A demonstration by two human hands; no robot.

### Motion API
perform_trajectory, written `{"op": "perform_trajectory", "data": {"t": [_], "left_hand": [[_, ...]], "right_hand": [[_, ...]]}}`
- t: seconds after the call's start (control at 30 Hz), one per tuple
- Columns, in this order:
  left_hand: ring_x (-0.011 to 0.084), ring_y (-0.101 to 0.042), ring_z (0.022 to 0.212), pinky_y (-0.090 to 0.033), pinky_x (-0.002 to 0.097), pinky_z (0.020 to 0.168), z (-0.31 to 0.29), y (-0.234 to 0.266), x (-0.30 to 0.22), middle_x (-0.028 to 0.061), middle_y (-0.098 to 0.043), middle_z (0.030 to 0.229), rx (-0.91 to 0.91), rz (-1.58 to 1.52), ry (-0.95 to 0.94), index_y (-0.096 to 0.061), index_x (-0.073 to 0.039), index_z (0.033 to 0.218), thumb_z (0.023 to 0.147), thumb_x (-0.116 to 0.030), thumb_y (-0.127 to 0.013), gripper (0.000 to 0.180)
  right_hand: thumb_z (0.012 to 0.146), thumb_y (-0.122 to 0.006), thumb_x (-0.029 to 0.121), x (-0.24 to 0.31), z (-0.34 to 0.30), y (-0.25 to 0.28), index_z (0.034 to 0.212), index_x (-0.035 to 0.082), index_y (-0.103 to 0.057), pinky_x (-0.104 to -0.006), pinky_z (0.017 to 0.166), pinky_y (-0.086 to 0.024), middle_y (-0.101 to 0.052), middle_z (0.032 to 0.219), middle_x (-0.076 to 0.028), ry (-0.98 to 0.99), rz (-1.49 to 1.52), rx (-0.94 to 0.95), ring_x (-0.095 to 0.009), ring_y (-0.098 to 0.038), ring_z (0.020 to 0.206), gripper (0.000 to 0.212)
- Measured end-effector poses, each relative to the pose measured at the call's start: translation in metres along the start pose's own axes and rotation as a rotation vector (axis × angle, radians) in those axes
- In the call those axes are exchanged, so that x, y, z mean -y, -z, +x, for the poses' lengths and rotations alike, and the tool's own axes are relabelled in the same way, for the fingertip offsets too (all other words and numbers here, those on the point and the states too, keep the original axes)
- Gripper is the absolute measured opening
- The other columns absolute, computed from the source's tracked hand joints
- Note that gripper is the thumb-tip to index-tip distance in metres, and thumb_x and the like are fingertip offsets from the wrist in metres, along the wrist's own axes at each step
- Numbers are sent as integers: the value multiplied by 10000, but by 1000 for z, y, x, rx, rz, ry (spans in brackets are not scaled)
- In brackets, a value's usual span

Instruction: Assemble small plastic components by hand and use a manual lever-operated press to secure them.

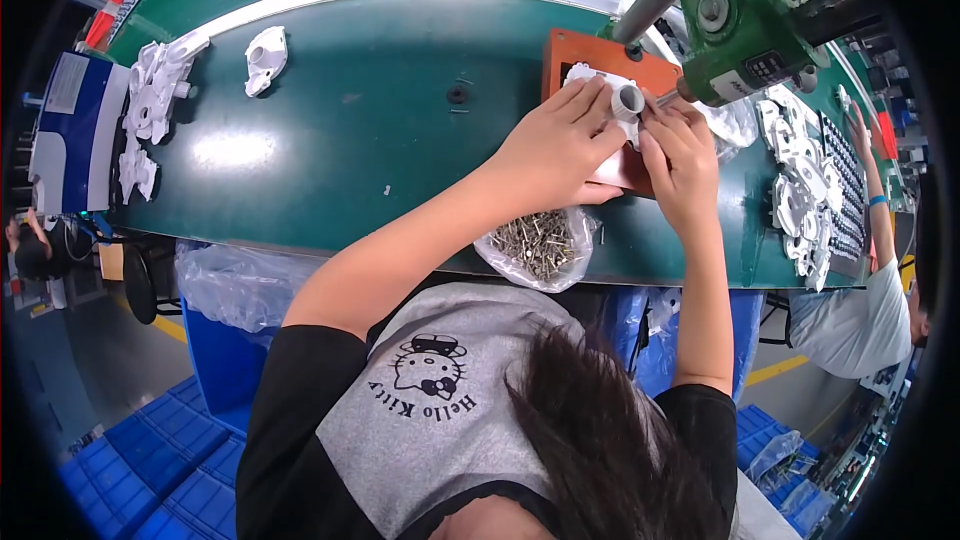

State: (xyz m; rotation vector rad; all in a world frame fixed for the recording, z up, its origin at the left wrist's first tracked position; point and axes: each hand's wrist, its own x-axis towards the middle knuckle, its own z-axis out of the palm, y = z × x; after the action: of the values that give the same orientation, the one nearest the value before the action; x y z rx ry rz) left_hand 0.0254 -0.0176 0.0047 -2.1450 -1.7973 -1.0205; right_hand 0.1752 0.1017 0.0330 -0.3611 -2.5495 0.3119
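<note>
"What do you have under your fingers?"

"A white plastic part (628,102). It sits on the orange block (585,43), beneath the green machine (740,30), with its short round tube standing up between my hands."

"How does it look?"

"Plain white all over what I can see. The tube's mouth is open and faces up, its inside greyer than its thin rim. Around it the body is flatter, with an uneven, notched outline at the upper left. My fingers cover much of the rest, so I can't tell its full shape."

"And your grip?"

"My left hand (568,143) is closed on it: fingers bent over the body to the left of the tube, thumb tucked in below. My right hand (682,152) is bent in at the tube's right side, fingertips gathered close. Whether they pinch the part or something small, I can't tell."

"Any others like it?"

"One similar white piece (266,61) lies alone on the green tabletop (340,140), toward the left. There's a heap of white parts (800,185) well to my right, and a clear bag of screws (537,246) rests near my left wrist, by the table's front edge."
</note>
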Motion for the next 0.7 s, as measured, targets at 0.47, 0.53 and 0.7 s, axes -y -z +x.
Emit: {"op": "perform_trajectory", "data": {"t": [0.47, 0.53, 0.7], "left_hand": [[319, -529, 1080, -393, 394, 949, -3, 5, 8, 188, -591, 1080, -11, -67, 11, -606, -20, 928, 806, -246, -576, 259], [308, -542, 1044, -405, 384, 926, -5, -1, 11, 182, -596, 1054, -99, -13, -59, -606, -10, 935, 793, -236, -587, 268], [312, -474, 1176, -375, 401, 988, -5, 6, 5, 173, -553, 1188, 7, -19, 32, -584, -49, 943, 862, -246, -525, 221]], "right_hand": [[763, -604, 74, 28, -12, 18, 936, 7, -644, -352, 807, -426, -615, 939, -124, -210, -9, -192, -260, -559, 878, 189], [709, -645, 40, 66, -22, 26, 874, 26, -644, -357, 798, -423, -599, 893, -105, -159, 98, -55, -259, -546, 871, 166], [651, -704, 76, 106, -49, -17, 798, 70, -646, -358, 728, -373, -546, 792, -46, 12, 190, 252, -242, -491, 789, 158]]}}
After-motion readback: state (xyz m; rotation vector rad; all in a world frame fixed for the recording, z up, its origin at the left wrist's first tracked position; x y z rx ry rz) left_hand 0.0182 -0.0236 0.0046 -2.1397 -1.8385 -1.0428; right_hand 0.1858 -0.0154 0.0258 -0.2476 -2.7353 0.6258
